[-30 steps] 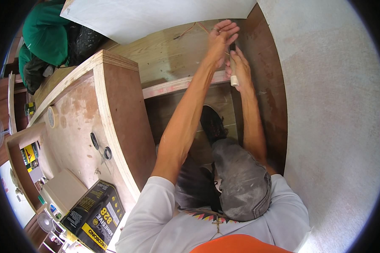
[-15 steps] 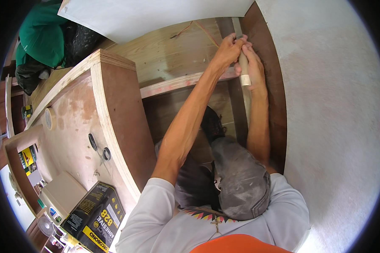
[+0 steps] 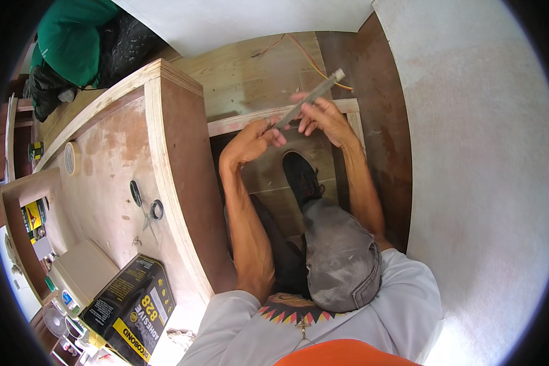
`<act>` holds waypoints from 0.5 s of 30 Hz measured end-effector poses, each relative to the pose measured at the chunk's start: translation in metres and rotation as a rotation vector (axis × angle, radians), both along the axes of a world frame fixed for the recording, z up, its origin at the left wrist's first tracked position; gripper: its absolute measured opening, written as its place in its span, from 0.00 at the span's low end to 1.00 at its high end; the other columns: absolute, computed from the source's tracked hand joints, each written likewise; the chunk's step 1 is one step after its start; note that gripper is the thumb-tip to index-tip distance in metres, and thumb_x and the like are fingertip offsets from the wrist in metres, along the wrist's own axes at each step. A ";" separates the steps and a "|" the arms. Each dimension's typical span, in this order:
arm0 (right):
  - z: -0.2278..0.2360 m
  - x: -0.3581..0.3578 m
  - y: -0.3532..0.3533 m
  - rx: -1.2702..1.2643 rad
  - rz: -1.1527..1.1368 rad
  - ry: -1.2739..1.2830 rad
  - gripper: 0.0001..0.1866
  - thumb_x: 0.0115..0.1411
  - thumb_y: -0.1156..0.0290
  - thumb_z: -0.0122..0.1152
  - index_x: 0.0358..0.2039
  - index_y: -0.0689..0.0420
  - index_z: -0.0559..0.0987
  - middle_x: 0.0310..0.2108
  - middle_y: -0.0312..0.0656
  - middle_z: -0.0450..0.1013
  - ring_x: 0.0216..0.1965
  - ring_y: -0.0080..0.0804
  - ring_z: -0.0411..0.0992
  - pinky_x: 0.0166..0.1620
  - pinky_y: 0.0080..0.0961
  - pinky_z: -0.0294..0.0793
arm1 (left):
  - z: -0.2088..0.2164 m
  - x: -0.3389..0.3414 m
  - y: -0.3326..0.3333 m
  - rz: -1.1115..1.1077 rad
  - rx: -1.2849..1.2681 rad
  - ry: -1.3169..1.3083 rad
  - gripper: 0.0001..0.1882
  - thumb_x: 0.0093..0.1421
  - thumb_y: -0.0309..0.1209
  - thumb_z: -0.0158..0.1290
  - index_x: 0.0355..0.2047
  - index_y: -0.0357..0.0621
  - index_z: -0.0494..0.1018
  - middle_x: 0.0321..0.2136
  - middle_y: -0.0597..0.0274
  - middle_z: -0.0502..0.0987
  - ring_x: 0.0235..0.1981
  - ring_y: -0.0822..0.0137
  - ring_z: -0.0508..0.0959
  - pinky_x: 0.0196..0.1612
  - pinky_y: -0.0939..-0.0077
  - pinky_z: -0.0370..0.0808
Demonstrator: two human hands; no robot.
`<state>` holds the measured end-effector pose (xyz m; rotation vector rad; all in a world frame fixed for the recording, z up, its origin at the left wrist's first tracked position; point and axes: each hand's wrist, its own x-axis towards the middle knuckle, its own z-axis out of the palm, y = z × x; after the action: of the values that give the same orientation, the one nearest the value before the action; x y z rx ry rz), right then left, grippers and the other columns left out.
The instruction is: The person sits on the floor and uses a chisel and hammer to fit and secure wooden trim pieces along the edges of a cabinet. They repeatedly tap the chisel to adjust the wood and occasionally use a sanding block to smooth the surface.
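Both hands are raised in front of me over a wooden frame rail [image 3: 238,124]. A thin grey strip [image 3: 322,87] slants up to the right between them. My left hand [image 3: 253,139] pinches its lower end. My right hand [image 3: 324,117] grips it near the middle, and the pale upper tip sticks out past the fingers. Below the hands are my black shoe [image 3: 300,174] and my grey trouser knee [image 3: 341,256], set inside the open cabinet bay.
A plywood cabinet top [image 3: 104,177] on my left carries scissors [image 3: 145,204], a tape roll [image 3: 72,157], a beige box [image 3: 82,274] and a black adhesive carton [image 3: 131,302]. A white wall [image 3: 476,171] stands close on the right. Orange wires [image 3: 311,58] lie on the boards. A person in green [image 3: 73,36] crouches top left.
My hands have pulled back from the brown side panel toward me and to the left. They now hold the grey strip slanted between them.
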<state>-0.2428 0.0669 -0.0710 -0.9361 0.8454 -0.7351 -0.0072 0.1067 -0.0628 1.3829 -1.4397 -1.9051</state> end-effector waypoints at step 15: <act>0.013 0.024 0.113 -0.471 -0.676 0.147 0.20 0.75 0.64 0.41 0.57 0.67 0.67 0.45 0.61 0.74 0.43 0.45 0.80 0.47 0.37 0.82 | 0.105 -0.023 -0.091 -0.482 -0.446 -0.348 0.22 0.62 0.39 0.57 0.54 0.43 0.77 0.41 0.53 0.83 0.45 0.62 0.79 0.53 0.69 0.74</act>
<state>-0.2186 0.1795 -0.0584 -1.1354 1.1634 -1.5095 -0.0307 0.0159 0.0427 1.2635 -2.3721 -1.4761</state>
